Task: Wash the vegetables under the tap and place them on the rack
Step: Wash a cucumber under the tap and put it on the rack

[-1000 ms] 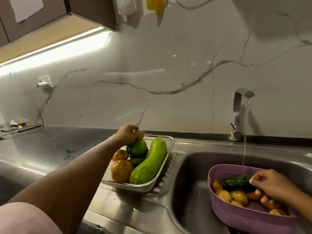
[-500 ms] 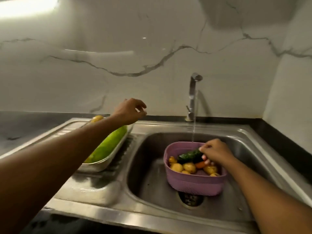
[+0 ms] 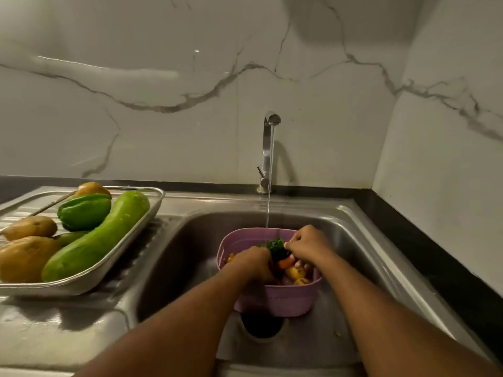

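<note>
A purple basket (image 3: 275,297) stands in the steel sink (image 3: 174,257) under the tap (image 3: 269,148), and a thin stream of water runs into it. Inside lie a dark green leafy vegetable (image 3: 275,245), a carrot (image 3: 285,263) and small potatoes (image 3: 295,272). Both hands are in the basket. My right hand (image 3: 307,246) pinches the leafy vegetable from the right. My left hand (image 3: 253,263) reaches down among the vegetables, its fingertips hidden. On the drainboard to the left, the metal rack (image 3: 136,236) holds a long green gourd (image 3: 100,238), a green pepper (image 3: 84,210) and potatoes (image 3: 25,258).
The sink drain (image 3: 261,326) shows just in front of the basket. A marble wall rises behind the tap, and a side wall with a dark counter strip (image 3: 424,257) closes the right. The wet drainboard (image 3: 54,322) lies in front of the rack.
My left hand left a potato on the rack, swung right over the sink and went down into the basket. My right hand stayed in the basket. The view turned right and down.
</note>
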Tool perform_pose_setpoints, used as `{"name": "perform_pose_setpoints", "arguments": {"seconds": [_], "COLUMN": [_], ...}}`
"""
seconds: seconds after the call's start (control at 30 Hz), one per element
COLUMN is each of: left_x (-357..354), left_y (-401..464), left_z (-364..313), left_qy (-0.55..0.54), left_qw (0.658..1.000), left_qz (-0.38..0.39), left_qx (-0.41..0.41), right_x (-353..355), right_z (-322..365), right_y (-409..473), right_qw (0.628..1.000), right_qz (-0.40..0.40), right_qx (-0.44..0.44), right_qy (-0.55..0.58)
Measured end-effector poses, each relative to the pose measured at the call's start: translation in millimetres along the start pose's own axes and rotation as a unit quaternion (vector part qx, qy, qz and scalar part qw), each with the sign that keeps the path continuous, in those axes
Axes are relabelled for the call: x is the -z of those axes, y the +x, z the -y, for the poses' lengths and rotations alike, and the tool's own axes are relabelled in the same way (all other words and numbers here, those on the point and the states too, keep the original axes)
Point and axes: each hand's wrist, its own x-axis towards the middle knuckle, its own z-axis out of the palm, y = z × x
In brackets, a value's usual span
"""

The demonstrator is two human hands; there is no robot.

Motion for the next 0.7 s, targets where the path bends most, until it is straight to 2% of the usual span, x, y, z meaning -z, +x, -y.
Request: {"name": "perform_pose_setpoints", "arguments": {"seconds": [0.07, 0.13, 0.2, 0.27, 0.33, 0.47, 0.53, 0.57, 0.6, 0.67, 0.7], "left_x": [5.8, 13.8, 14.2, 8.1, -1.9, -0.9, 4.3, 7.5, 8.9, 15.0, 16.8], "left_y": [4.0, 8.7, 15.2, 18.5, 22.6, 27.1, 23.9, 22.5, 18.7, 11.3, 9.4], "left_z": [7.2, 15.3, 27.0, 35.7, 36.8, 30.4, 25.8, 22.6, 18.3, 7.7, 4.1], "left_qy": [0.016, -0.009, -0.057, -0.055, -0.002, -0.035, -0.124, -0.211, -0.321, -0.519, -0.576], "left_qw": [0.998, 0.986, 0.976, 0.991, 1.000, 0.997, 0.990, 0.976, 0.946, 0.854, 0.817], "left_qz": [-0.064, -0.165, -0.211, -0.125, -0.031, -0.066, -0.056, -0.044, -0.028, -0.004, -0.008], "left_qx": [-0.009, -0.014, -0.019, -0.015, 0.000, -0.009, -0.021, -0.029, -0.038, -0.042, -0.034], "right_x": [-2.0, -2.1, -4.6, -13.2, -22.7, -29.4, -22.5, -16.0, -12.2, -4.4, -2.6], "right_z": [0.3, 2.5, 4.2, 6.1, 11.5, 18.9, 21.8, 25.0, 27.2, 35.3, 40.8], "right_y": [6.2, 10.7, 12.5, 13.3, 11.8, 11.3, 11.8, 11.2, 9.2, 2.3, -2.1], "right_qw": [0.999, 0.995, 0.997, 1.000, 0.998, 0.990, 0.978, 0.973, 0.968, 0.954, 0.946], "right_qz": [-0.049, -0.091, -0.070, 0.004, 0.057, 0.071, 0.046, 0.025, 0.007, -0.001, 0.008], "right_qx": [0.011, 0.024, 0.021, 0.019, 0.006, -0.012, -0.006, 0.008, 0.019, 0.029, 0.027], "right_qy": [-0.004, 0.009, 0.023, 0.006, -0.001, 0.123, 0.202, 0.230, 0.252, 0.297, 0.322]}}
